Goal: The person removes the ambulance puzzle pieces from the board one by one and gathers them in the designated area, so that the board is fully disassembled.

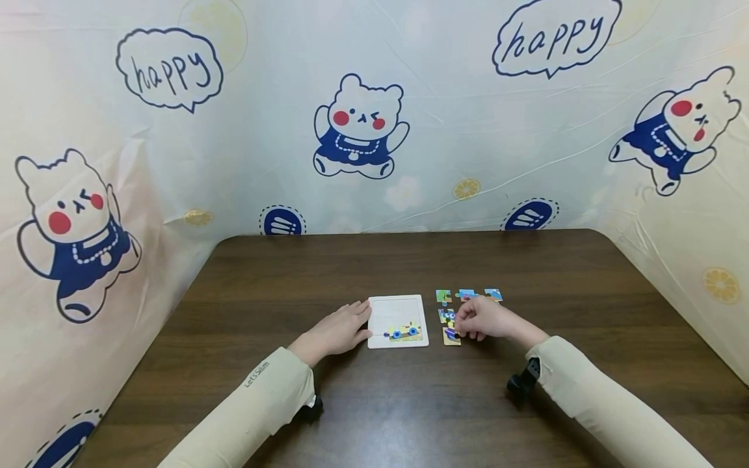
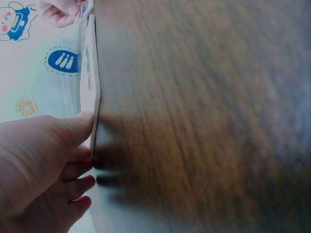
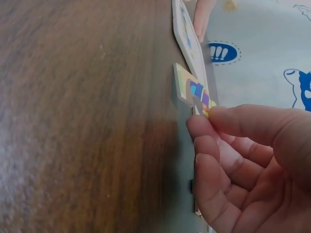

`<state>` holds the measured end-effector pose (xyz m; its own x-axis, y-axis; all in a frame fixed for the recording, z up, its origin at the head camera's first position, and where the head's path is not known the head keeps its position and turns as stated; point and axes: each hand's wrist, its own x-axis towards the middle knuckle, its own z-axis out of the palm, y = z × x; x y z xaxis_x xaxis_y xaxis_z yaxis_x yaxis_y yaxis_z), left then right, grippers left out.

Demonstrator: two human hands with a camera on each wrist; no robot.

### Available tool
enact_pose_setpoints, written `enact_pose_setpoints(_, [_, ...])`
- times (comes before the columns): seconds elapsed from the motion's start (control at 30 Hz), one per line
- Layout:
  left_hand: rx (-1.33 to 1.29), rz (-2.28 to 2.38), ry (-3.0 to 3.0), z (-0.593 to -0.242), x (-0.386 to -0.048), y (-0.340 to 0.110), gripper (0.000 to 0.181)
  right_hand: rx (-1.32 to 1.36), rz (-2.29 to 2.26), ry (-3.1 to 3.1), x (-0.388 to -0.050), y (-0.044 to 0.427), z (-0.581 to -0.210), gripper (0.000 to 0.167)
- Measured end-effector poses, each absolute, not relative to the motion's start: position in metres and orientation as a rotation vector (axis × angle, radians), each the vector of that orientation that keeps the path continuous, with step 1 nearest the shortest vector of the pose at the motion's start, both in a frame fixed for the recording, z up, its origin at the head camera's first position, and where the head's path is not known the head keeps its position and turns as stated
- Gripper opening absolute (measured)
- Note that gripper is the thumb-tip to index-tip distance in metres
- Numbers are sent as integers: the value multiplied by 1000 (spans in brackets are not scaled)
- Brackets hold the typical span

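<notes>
A white square puzzle tray [image 1: 393,309] lies flat mid-table, with assembled pieces [image 1: 404,333] printed with a yellow vehicle and blue wheels along its lower right. My left hand [image 1: 341,328] rests at the tray's left side, fingers fairly straight. Its thumb [image 2: 80,128] touches the tray's edge in the left wrist view. To the right of the tray, my right hand [image 1: 487,317] pinches a puzzle piece [image 3: 197,92] with purple and blue print between thumb and forefinger. The right wrist view shows this piece tilted. Part of it hides behind the fingertips.
Loose puzzle pieces lie right of the tray: a green one [image 1: 443,296], two bluish ones [image 1: 466,294] along the back row, and another [image 1: 446,316] below, partly covered by my right hand. The brown table [image 1: 374,396] meets a printed cloth backdrop [image 1: 445,130] behind.
</notes>
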<state>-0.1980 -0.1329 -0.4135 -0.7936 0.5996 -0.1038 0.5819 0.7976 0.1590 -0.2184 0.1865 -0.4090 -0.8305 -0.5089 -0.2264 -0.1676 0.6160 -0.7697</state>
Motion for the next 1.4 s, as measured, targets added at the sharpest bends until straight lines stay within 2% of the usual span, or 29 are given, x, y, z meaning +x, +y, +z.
enact_pose_setpoints(0.27, [949,173,2841,-413,-198,-133,51,-584,-1089,2388,-219,185,-409,11])
enact_pose_setpoints(1.4, [931,173,2837,-413,-198,-133,52,-494,-1035,2433,-223,182,-407,9])
